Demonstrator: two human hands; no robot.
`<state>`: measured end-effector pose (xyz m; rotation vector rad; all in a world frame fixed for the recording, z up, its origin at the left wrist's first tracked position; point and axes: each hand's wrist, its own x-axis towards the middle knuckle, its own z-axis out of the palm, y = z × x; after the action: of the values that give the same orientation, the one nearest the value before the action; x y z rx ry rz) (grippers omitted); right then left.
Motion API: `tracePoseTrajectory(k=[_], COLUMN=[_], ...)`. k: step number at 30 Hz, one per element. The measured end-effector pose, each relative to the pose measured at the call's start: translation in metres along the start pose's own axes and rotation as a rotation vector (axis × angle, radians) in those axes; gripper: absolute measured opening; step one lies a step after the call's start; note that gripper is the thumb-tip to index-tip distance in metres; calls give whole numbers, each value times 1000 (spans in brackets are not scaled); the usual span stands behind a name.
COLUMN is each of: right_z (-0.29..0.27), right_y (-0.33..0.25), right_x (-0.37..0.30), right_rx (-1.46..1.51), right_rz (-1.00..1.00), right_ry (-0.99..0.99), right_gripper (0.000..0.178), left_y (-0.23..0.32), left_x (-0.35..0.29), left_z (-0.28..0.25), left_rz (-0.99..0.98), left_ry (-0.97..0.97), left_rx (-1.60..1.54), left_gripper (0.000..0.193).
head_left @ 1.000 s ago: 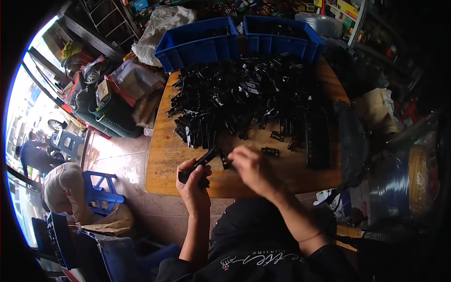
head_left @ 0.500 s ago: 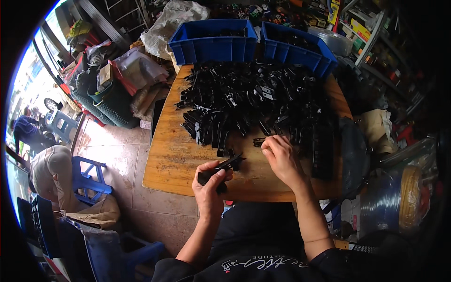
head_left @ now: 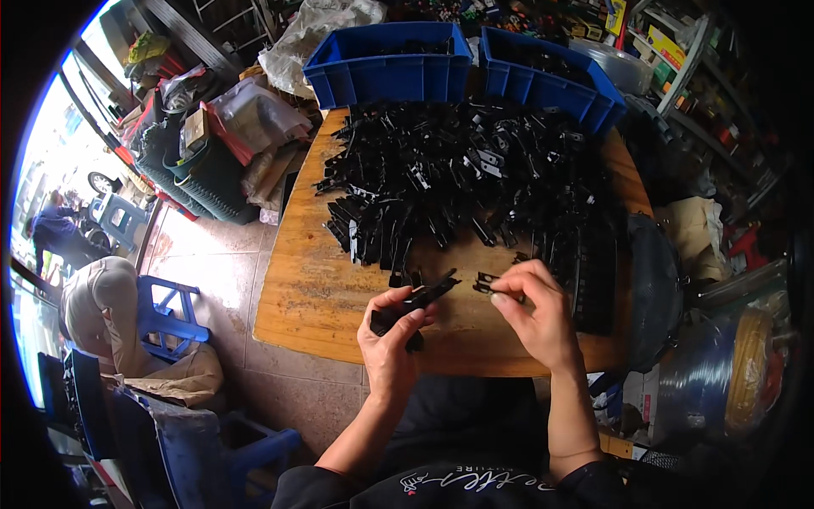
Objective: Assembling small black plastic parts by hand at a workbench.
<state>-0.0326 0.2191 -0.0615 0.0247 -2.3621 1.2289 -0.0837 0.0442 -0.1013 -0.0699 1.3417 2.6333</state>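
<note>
My left hand [head_left: 395,338] is closed round several long black parts [head_left: 428,294], whose slim ends stick out past the thumb toward the right. Between the thumb and fingers of my right hand [head_left: 536,312] is a small flat black piece with cut-outs [head_left: 486,282]; its free end points left at the parts, a short gap away. Both hands hover over the near edge of the wooden table [head_left: 297,297]. Beyond them a broad pile of black parts [head_left: 458,178] covers the table top. What my palms hide cannot be made out.
Two blue crates [head_left: 390,78] with black pieces inside stand behind the pile. A dark bag [head_left: 655,284] hangs at the table's right edge, near a wrapped spool [head_left: 712,369]. Left on the tiled floor are a blue stool [head_left: 170,314] and a dark green basket [head_left: 212,180].
My right hand has drawn back from the pile's near edge, bringing the small black piece closer to me. My left hand has shifted slightly right, still gripping its parts.
</note>
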Motion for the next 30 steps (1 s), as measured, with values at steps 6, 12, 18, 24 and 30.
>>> tracePoseTrajectory(k=[6,12,18,24,30], right_z=[-6,7,20,34,87], right_y=[-17,-12,-9,-8,5], right_x=[-15,-17,-20,-1,15], right_rx=[32,-21,-97,-179,-436], right_rz=[13,144,-7,-49,-162], right_ry=[107,115,185,143,-138], right_gripper=[11,12,21,33,24], left_y=[-4,-7,-9,8,27], left_x=[-12,-25,-23,-21,-1], left_z=[15,28,19,-15,-28], left_rz=[-98,-164,-215,-101,90], left_ry=[-86,-129,-109,-24,96], left_rx=[109,224,170,67,70], left_gripper=[29,27,27,24,25])
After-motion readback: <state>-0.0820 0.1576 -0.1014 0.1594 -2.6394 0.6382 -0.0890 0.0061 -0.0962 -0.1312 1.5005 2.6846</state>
